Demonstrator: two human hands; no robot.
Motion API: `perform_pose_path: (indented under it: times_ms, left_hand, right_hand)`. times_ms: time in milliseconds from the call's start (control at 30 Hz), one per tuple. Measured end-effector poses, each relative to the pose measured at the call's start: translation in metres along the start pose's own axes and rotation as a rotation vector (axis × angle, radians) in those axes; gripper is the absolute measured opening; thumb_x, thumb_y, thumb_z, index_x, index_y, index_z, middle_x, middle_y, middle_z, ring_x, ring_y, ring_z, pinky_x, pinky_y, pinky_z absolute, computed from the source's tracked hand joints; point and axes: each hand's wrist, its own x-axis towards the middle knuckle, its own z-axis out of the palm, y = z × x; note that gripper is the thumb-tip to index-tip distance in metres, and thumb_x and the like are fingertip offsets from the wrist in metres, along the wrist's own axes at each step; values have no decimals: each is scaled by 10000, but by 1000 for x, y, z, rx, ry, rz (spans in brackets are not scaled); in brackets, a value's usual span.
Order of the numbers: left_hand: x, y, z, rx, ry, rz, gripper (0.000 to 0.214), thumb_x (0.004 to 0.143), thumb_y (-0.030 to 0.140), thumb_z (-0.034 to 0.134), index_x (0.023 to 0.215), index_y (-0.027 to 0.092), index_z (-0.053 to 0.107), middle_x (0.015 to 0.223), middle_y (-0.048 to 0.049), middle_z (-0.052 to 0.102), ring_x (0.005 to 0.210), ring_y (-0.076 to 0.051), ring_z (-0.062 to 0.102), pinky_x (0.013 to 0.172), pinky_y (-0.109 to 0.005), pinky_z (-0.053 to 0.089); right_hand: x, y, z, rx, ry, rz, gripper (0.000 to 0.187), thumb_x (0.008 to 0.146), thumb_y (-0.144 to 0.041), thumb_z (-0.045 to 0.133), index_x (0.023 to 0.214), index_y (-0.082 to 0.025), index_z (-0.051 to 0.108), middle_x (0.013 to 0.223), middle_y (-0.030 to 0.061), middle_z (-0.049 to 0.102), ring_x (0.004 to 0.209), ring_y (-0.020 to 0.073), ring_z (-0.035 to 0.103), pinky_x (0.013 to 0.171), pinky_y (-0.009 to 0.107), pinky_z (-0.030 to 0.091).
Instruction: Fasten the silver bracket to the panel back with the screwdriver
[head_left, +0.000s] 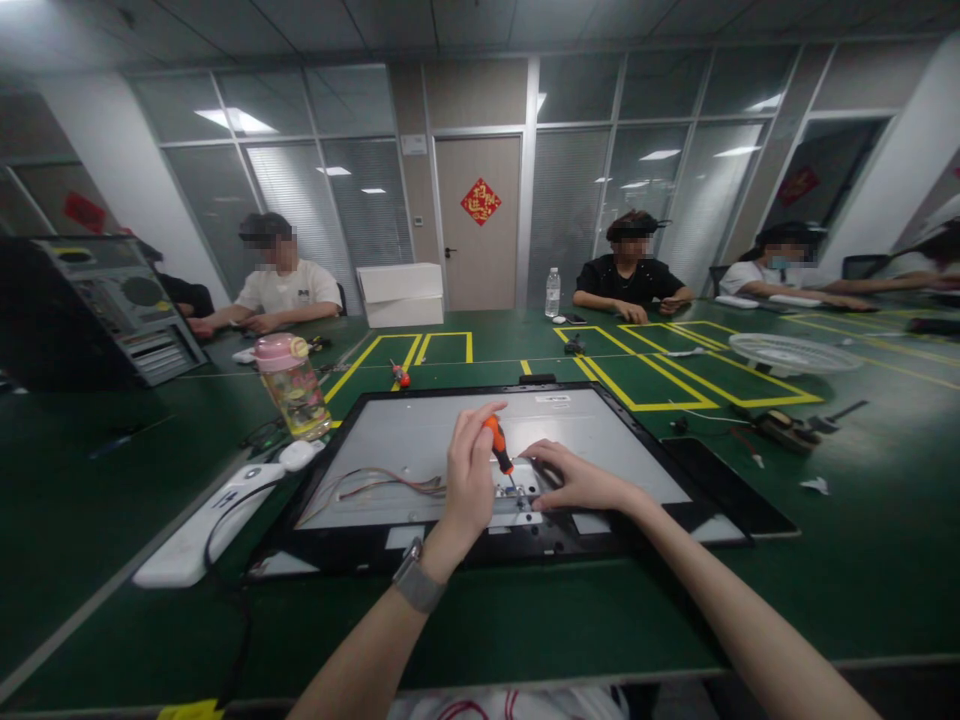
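My left hand (471, 470), with a watch on its wrist, is closed around a screwdriver (501, 445) with an orange and black handle. The shaft slants down to a small metal bracket (529, 480) with a blue connector on it. Beside the shaft, my right hand (581, 478) rests at the bracket with thumb and fingers apart; whether its fingertips pinch a small part is too small to tell. Under both hands lies a flat display panel (420, 425) with a grey metal back and black frame. Thin coloured wires (382, 480) run across its left half.
A white power strip (206, 525) with a black cable and a pink-lidded bottle (291, 385) stand left. A computer case (97, 310) is farther left. On the right lie a black slab (727, 485) and tools (784, 428). Several people sit across the green table (862, 600).
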Motion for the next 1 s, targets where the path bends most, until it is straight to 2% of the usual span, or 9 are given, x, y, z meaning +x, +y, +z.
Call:
perform_pose_path:
  times_ms: [100,267,333,433,533,667,733,900,1000]
  left_hand:
    - [0,0,0,-57,-29,-13,300,960,256,414,1184,215,609,1037,-58,627,920,-163,604,844,-297,463]
    - [2,1,1,10,-6,8,253,890,252,561,1120,220,664,882,-23,593,792,-139,574,763,-260,466]
    - [1,0,1,13,-8,3,272,916,259,513,1146,227,656,907,-28,599,814,-142,575,780,-267,465]
    - [-2,-3,1,-45,-39,-37,354,972,240,372,1256,246,583,1056,-51,637,969,-165,596,873,-306,455]
    - [-3,-4,3,-77,-63,-54,360,972,245,385,1299,249,535,1123,-64,638,1002,-173,601,885,-318,461]
    - [-1,0,4,53,6,45,195,869,237,588,1049,226,661,932,-31,591,821,-147,568,793,-278,471]
    - [0,2,3,99,53,47,135,844,251,621,964,219,673,881,-19,545,753,-136,538,741,-264,472]
    - [0,-1,-1,9,4,-1,296,957,228,385,1125,222,628,1095,-64,604,965,-174,596,848,-305,475]
    - [0,-2,-2,-47,-11,-20,304,959,229,401,1190,213,597,1133,-75,642,985,-177,621,877,-317,469]
  right_hand:
    - [0,-3,-1,3,1,-2,665,697,-451,783,1268,-234,520,1269,81,479,1165,278,468,1022,423,401]
    - [0,-7,-2,4,-7,18,661,701,-452,772,1263,-216,517,1273,89,482,1196,284,450,1056,423,368]
    - [0,-7,-2,3,-10,20,673,700,-461,771,1270,-212,514,1270,91,486,1198,286,450,1058,423,366]
    - [0,-6,-1,3,-14,22,686,700,-464,768,1278,-196,512,1270,100,488,1186,286,458,1049,417,375]
    - [1,-6,-1,2,-13,17,684,699,-474,763,1274,-198,515,1270,98,491,1186,287,457,1043,418,379]
    - [0,-9,-2,-5,-5,4,658,698,-484,761,1246,-205,527,1253,92,496,1187,285,456,1041,418,379]
    - [0,-9,-2,-3,-8,11,660,702,-473,761,1256,-206,519,1261,94,492,1191,284,453,1045,419,377]
    - [0,-8,-2,2,-11,15,672,702,-468,765,1271,-216,511,1284,92,477,1201,285,451,1058,429,368]
    - [0,-6,-1,8,-13,7,677,705,-476,762,1275,-212,511,1287,94,474,1202,286,453,1052,428,375]
